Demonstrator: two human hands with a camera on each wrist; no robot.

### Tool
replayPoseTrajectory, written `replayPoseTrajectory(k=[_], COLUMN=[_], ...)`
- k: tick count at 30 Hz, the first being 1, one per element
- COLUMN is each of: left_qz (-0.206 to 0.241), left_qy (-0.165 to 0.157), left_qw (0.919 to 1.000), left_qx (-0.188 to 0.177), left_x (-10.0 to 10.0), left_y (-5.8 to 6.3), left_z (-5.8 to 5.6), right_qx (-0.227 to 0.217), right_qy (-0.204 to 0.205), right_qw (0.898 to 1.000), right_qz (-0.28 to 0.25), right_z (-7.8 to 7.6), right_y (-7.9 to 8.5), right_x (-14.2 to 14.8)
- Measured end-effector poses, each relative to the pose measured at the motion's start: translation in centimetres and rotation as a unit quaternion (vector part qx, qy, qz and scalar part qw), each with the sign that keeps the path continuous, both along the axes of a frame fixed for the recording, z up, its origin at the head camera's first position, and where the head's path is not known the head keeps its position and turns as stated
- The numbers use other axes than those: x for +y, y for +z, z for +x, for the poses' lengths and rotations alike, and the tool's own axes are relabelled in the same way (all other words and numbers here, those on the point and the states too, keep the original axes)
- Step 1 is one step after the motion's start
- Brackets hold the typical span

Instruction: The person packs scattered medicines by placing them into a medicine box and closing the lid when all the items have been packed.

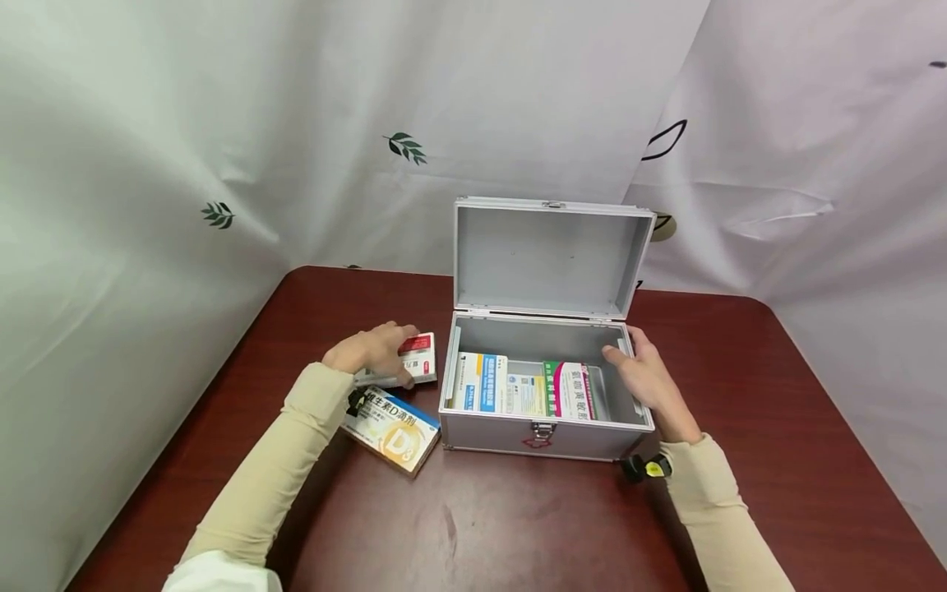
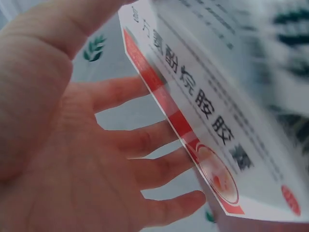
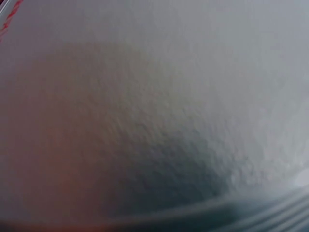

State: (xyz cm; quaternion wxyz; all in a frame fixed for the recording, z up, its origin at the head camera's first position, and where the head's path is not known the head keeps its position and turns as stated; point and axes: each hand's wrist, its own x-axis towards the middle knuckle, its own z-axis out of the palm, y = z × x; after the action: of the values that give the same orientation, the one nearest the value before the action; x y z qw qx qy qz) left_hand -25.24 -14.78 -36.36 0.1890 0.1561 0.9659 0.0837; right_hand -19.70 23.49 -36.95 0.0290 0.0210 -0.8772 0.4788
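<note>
A red-and-white medicine box point(image 1: 422, 362) is held by my left hand point(image 1: 372, 350) over the table, left of the metal case. In the left wrist view, the thumb and fingertips meet this medicine box point(image 2: 203, 111) along its edges. My right hand point(image 1: 651, 380) grips the right wall of the open silver medicine case point(image 1: 481, 434), thumb over the rim and fingers outside. Inside the case stand a white-and-blue box point(image 1: 479, 382), a white-and-yellow box point(image 1: 524, 395) and a pink-and-green box point(image 1: 570, 390). The right wrist view shows only blurred grey case surface point(image 3: 193, 87).
A vitamin D drops box point(image 1: 392, 432) lies on the dark red table point(image 1: 459, 526), against the case's front left corner. The raised lid point(image 1: 543, 259) leans back on its hinge. Pale curtains point(image 1: 333, 99) hang behind and on both sides.
</note>
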Motion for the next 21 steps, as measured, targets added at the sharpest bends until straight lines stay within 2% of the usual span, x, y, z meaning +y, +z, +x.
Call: replayPoseTrajectory(k=[5, 10, 16, 21], left_qz=[0.040, 0.056, 0.063, 0.084], left_qy=[-0.009, -0.026, -0.009, 0.010], left_qw=[0.9984, 0.9953, 0.9944, 0.9918], left_qx=[0.038, 0.075, 0.084, 0.095], left_x=[-0.2, 0.4, 2.1, 4.6], left_y=[2.1, 5.4, 9.6, 11.7], left_z=[0.4, 1.3, 3.0, 4.3], right_qx=[-0.009, -0.008, -0.007, -0.008], right_qy=[-0.001, -0.003, 0.000, -0.003], right_qw=[1.000, 1.000, 1.000, 1.000], right_qz=[0.000, 0.000, -0.005, 0.001], right_z=[0.0, -0.1, -0.2, -0.1], right_y=[-0.1, -0.1, -0.1, -0.1], right_x=[0.1, 0.1, 0.0, 0.1])
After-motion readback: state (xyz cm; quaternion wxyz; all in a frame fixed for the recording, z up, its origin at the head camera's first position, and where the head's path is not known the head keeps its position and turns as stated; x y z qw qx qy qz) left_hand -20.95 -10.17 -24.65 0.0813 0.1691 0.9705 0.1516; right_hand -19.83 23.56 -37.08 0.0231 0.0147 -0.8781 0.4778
